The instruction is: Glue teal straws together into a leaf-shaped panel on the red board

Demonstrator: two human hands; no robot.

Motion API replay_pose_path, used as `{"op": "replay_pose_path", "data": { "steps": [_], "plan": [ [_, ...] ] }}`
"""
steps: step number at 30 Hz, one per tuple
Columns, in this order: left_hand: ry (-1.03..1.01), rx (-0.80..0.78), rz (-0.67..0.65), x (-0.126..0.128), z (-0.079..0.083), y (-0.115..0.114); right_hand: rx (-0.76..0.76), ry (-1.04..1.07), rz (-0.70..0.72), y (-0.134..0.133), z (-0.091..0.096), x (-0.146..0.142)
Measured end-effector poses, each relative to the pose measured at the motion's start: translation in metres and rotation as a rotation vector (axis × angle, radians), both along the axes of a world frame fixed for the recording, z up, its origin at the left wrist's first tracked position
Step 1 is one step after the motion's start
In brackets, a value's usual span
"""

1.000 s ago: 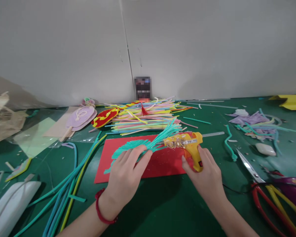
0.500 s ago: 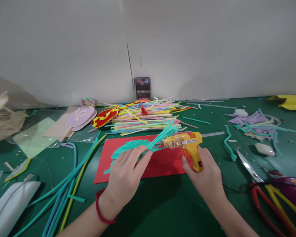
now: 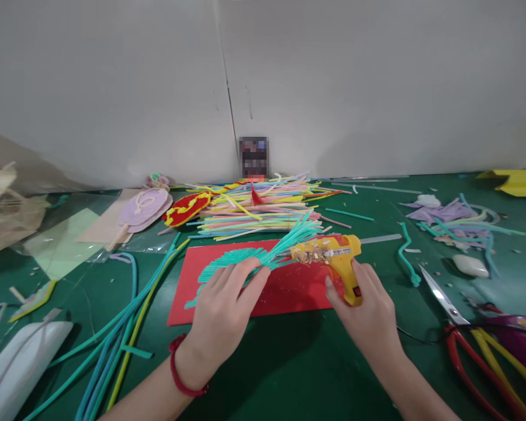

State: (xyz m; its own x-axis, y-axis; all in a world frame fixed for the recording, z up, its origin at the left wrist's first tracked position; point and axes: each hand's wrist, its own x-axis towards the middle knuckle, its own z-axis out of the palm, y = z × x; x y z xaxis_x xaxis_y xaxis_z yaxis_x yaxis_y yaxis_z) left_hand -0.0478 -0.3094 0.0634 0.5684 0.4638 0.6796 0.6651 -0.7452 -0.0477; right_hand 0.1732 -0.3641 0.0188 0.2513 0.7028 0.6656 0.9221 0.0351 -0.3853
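My right hand [image 3: 368, 310] grips a yellow hot glue gun [image 3: 344, 266], with a clear glue stick [image 3: 380, 238] jutting from its back. The gun's nozzle points left and meets a bundle of teal pipe cleaners [image 3: 296, 234], whose loose ends fan up to the right. Thumb and fingers of my left hand [image 3: 225, 307] pinch the bundle near the nozzle. Beneath lies a red board [image 3: 298, 295], where rows of teal strips [image 3: 228, 263] form a rounded shape. My left palm hides part of that shape.
A pile of coloured pipe cleaners [image 3: 254, 225] lies behind the board. Long blue and yellow stems [image 3: 127, 316] stretch along the left. Red-handled scissors [image 3: 451, 316] and purple scraps [image 3: 442, 210] are at the right. A lilac fan shape [image 3: 144, 207] lies back left; a phone-like block [image 3: 254, 158] leans against the wall.
The glue gun and my right hand have shifted very slightly to the right. My left hand stays on the teal bundle.
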Motion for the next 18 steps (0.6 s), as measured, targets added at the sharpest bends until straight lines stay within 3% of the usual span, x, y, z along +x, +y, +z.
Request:
{"op": "replay_pose_path", "data": {
  "steps": [13, 18],
  "plan": [
    [-0.019, 0.002, 0.005, -0.0005, 0.0009, 0.0017, -0.016, -0.007, -0.006, 0.0008, 0.001, 0.0051],
    [-0.023, -0.001, -0.003, -0.0014, 0.0008, 0.0023, -0.057, 0.037, -0.099, 0.0015, 0.0005, 0.0075]
  ]
}}
